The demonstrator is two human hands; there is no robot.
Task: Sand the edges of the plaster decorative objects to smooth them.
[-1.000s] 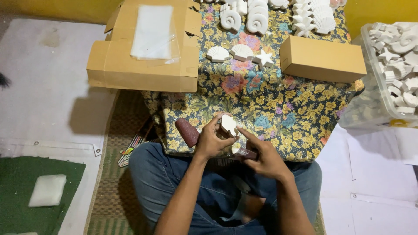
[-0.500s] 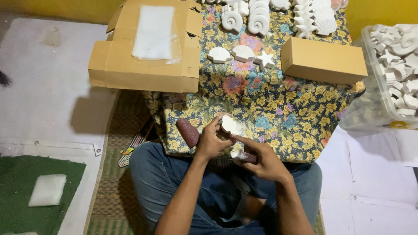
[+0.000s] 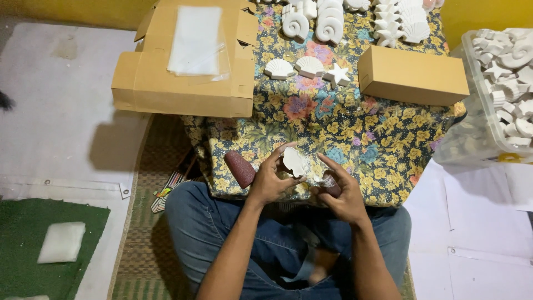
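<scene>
The white shell-shaped piece [image 3: 293,161] is in the left hand [image 3: 270,179], held upright between thumb and curled fingers, above the near edge of the floral cloth [image 3: 355,133]. The right hand [image 3: 340,191] is closed around a small dark reddish piece [image 3: 331,185], with its forefinger stretched toward the shell. A dark red oblong block [image 3: 239,169] lies just beside the left hand.

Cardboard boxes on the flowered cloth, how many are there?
2. An open cardboard box with a clear plastic sheet on it sits at the cloth's left edge; a closed cardboard box lies at the right, beside the white star piece. None looks hidden.
</scene>
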